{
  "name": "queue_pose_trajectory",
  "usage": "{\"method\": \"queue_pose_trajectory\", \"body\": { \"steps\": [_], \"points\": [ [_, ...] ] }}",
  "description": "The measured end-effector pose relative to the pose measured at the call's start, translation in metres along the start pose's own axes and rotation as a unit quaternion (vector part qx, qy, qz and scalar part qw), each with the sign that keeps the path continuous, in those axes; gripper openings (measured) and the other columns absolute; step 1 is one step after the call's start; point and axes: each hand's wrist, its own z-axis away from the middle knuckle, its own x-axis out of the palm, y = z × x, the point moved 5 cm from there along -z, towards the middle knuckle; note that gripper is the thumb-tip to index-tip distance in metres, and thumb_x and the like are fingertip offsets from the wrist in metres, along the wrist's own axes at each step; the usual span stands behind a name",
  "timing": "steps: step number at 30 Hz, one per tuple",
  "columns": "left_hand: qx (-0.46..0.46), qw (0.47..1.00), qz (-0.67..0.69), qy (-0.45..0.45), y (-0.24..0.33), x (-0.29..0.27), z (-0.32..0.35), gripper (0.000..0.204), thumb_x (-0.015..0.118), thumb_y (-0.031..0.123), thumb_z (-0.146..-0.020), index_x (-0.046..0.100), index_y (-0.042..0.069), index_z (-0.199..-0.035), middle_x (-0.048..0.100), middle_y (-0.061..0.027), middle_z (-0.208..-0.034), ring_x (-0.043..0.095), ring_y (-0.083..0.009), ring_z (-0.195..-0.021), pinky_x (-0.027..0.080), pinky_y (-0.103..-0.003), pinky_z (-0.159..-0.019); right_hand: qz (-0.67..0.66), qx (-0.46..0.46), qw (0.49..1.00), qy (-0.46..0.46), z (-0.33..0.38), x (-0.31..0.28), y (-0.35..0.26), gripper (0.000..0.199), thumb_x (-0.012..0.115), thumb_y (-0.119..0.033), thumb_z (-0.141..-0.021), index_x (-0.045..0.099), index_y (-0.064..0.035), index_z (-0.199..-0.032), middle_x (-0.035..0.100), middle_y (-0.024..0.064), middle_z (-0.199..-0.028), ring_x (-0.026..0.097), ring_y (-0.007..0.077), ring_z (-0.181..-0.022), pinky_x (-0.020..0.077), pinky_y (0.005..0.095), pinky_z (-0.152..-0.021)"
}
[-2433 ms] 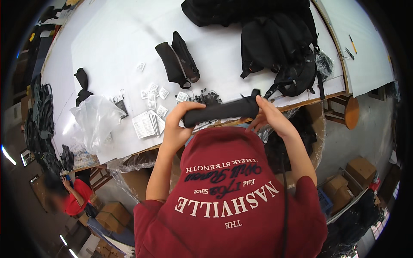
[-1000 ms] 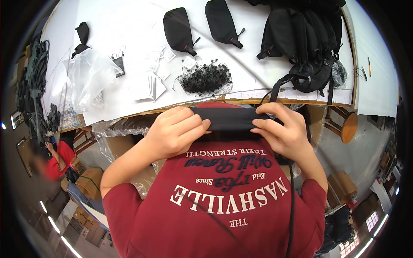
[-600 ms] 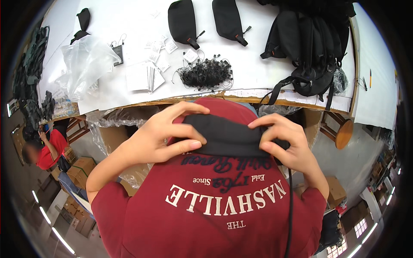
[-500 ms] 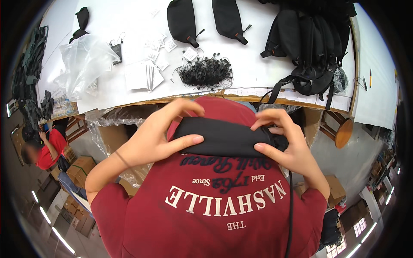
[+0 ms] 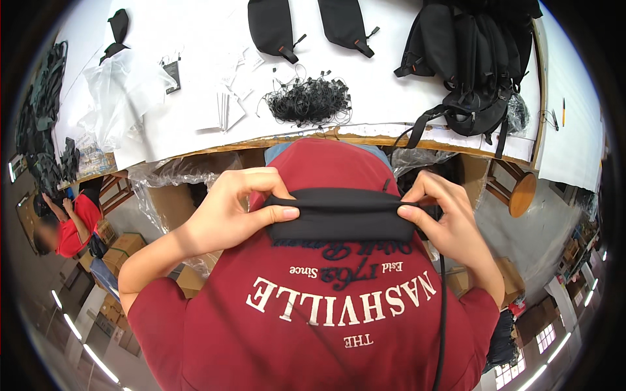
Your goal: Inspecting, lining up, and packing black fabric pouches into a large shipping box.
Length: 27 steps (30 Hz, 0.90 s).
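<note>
A black fabric pouch [image 5: 342,218] is stretched lengthwise in front of my maroon shirt, just off the table's near edge. At its left end, my left hand [image 5: 238,205] pinches the upper edge between thumb and fingers. The other end of that edge is pinched by my right hand [image 5: 443,205]. Between them the edge runs nearly straight, and the lower part of the fabric hangs against the shirt. The pouch's underside is hidden.
On the white table [image 5: 189,140] lie a heap of black looped tag cords [image 5: 310,101], white cards [image 5: 225,111], a clear plastic bag [image 5: 124,98] and two black pouches [image 5: 270,29]. Black bags [image 5: 469,72] are piled at right, above a wooden stool [image 5: 521,195]. A person in red [image 5: 85,221] is at far left.
Both hands have shifted their grip from around the pouch to pinching its upper edge at the two ends. The edge is now pulled straighter.
</note>
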Motion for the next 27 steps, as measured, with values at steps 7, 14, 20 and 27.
{"method": "queue_pose_trajectory", "body": {
  "steps": [7, 14, 20, 27],
  "points": [
    [0.02, 0.999, -0.022, -0.011, 0.016, -0.01, -0.008, 0.017, 0.066, 0.014, -0.087, 0.061, -0.002, -0.087, 0.059, -0.0098, -0.081, 0.056, -0.017, -0.075, 0.044, -0.03, -0.07, -0.014, -0.032, 0.998, -0.045, -0.016, 0.003, -0.008, 0.017, 0.07, -0.009, -0.079, 0.059, 0.0021, -0.087, 0.061, 0.0077, -0.082, 0.06, 0.0177, -0.078, 0.0471, 0.0274, -0.066],
    [0.051, 0.997, 0.008, -0.059, 0.007, -0.029, -0.079, 0.025, 0.06, 0.027, -0.092, 0.064, 0.002, -0.091, 0.064, -0.0045, -0.084, 0.056, -0.0098, -0.082, 0.045, -0.027, -0.072, -0.072, 0.038, 0.993, -0.091, -0.033, -0.002, 0.016, 0.027, 0.069, -0.028, -0.085, 0.063, -0.0022, -0.091, 0.066, 0.0044, -0.086, 0.061, 0.0132, -0.079, 0.0442, 0.0249, -0.066],
    [0.314, 0.856, -0.34, 0.231, -0.037, -0.035, -0.249, 0.029, 0.06, 0.011, -0.08, 0.06, 0.008, -0.109, 0.057, -0.0091, -0.12, 0.051, -0.0315, -0.112, 0.041, -0.041, -0.095, -0.078, 0.061, 0.993, 0.064, -0.044, -0.027, 0.073, 0.023, 0.069, -0.023, -0.086, 0.062, -0.0016, -0.092, 0.065, 0.0026, -0.085, 0.058, 0.009, -0.079, 0.0441, 0.0245, -0.069],
    [0.218, 0.786, -0.561, 0.141, -0.079, -0.027, -0.328, 0.054, 0.062, 0.008, -0.069, 0.06, 0.018, -0.122, 0.053, -0.0085, -0.129, 0.04, -0.0329, -0.129, 0.018, -0.052, -0.114, -0.167, 0.058, 0.961, 0.214, -0.059, -0.056, 0.123, 0.017, 0.066, -0.015, -0.09, 0.059, 0.0007, -0.089, 0.061, 0.0011, -0.083, 0.056, 0.0054, -0.078, 0.0451, 0.0209, -0.067]
  ]
}}
